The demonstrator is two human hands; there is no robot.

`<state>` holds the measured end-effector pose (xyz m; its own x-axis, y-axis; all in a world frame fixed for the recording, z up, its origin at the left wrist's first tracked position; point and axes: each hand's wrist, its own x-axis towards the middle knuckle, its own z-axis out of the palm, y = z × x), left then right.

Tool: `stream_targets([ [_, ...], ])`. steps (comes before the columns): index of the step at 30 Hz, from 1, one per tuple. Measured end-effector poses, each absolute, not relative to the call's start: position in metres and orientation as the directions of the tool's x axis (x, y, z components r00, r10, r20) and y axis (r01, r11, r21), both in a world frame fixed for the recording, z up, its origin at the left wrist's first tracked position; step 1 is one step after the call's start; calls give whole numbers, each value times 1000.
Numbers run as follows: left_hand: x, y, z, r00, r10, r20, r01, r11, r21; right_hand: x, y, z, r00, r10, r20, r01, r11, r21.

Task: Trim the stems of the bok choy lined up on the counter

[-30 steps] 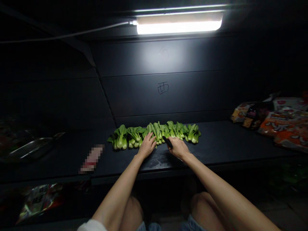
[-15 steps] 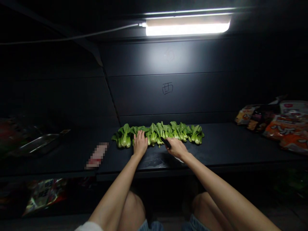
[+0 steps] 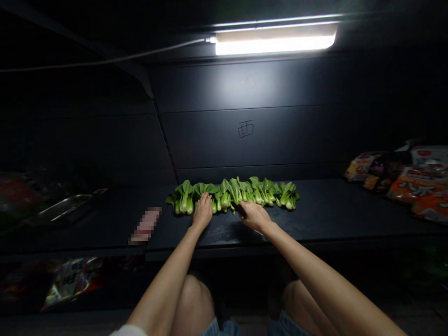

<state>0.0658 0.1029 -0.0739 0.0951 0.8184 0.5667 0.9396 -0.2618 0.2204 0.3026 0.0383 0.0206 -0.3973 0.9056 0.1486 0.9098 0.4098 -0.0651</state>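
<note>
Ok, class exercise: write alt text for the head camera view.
The left hand rests on a row of bok choy on a dark table, while the right hand grips a black-handled knife. Bright packets lie to the right, a metal tray to the left.

Bok choy row (image 3: 231,195) lies right in front of my L hand (image 3: 202,212) & R hand (image 3: 255,216), in the way of any reach to the back wall (image 3: 252,140). Wide gap on R, btwn row & snack pkts (image 3: 395,179). On L, blurred pkt (image 3: 145,225), then metal tray (image 3: 63,209), block the path. Black knife (image 3: 239,209) in R hand, v close to the leaves.
</note>
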Motion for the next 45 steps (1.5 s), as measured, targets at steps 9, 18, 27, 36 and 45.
stream_targets([
  [9,78,92,-63,114,812,572,949,-260,179,319,38,18,-369,911,187,923,383,-45],
  [18,103,91,-57,190,810,555,931,-329,160,349,32,19,-257,952,166,963,267,-46],
  [27,122,90,-53,205,813,545,932,-331,144,372,28,19,-230,957,175,969,242,-50],
  [36,137,89,-48,236,812,533,924,-357,134,389,23,22,-196,958,210,970,220,-101],
  [45,158,93,-49,267,806,529,906,-397,147,412,17,22,-159,966,205,977,183,-105],
])
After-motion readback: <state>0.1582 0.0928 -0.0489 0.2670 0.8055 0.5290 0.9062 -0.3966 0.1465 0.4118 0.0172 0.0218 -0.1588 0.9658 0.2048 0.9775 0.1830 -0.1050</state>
